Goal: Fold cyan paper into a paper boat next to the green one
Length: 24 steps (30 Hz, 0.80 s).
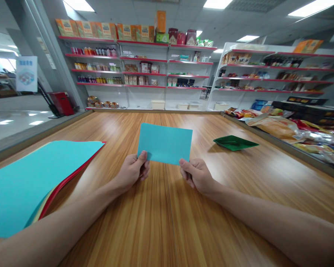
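Observation:
A rectangular sheet of light-blue paper (165,142) is held up above the middle of the wooden table (144,230), its broad face toward me. My left hand (135,166) pinches its lower left corner, thumb on the near side. At the lower right corner my right hand (196,172) grips it the same way. Whether the sheet is folded cannot be told from here. To the right on the table lies a dark green folded-paper boat (235,142), apart from both hands.
A stack of large coloured paper sheets (44,174), blue on top with red and cream below, lies at the left. Packaged snacks (284,129) line the right beyond the table's raised edge. Stocked shelves (144,59) stand behind, and a red box (61,103) is on the floor.

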Each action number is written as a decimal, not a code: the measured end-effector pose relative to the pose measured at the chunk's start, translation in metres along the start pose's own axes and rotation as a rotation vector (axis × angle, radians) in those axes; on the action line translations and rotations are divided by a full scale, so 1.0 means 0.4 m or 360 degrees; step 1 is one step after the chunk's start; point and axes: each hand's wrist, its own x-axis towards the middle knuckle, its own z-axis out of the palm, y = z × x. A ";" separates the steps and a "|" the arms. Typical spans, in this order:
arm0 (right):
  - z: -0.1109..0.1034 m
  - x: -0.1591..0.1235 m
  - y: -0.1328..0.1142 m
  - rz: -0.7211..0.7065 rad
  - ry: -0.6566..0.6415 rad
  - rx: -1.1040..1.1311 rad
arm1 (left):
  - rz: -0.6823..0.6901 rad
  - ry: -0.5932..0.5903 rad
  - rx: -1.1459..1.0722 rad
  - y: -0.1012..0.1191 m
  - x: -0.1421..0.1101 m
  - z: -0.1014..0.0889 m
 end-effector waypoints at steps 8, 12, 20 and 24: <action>0.019 -0.017 0.005 -0.0104 -0.0366 -0.0202 | -0.0301 -0.0236 0.0103 0.003 -0.035 0.067; 0.030 -0.028 -0.005 -0.0060 -0.0721 -0.0190 | -0.0357 -0.0458 0.0535 0.003 -0.061 0.096; 0.030 -0.028 -0.015 0.0079 -0.0729 -0.0135 | -0.0450 -0.0513 0.0681 0.019 -0.065 0.095; 0.037 -0.029 -0.014 0.0088 -0.0653 -0.0245 | -0.0430 -0.0472 0.0745 0.011 -0.064 0.091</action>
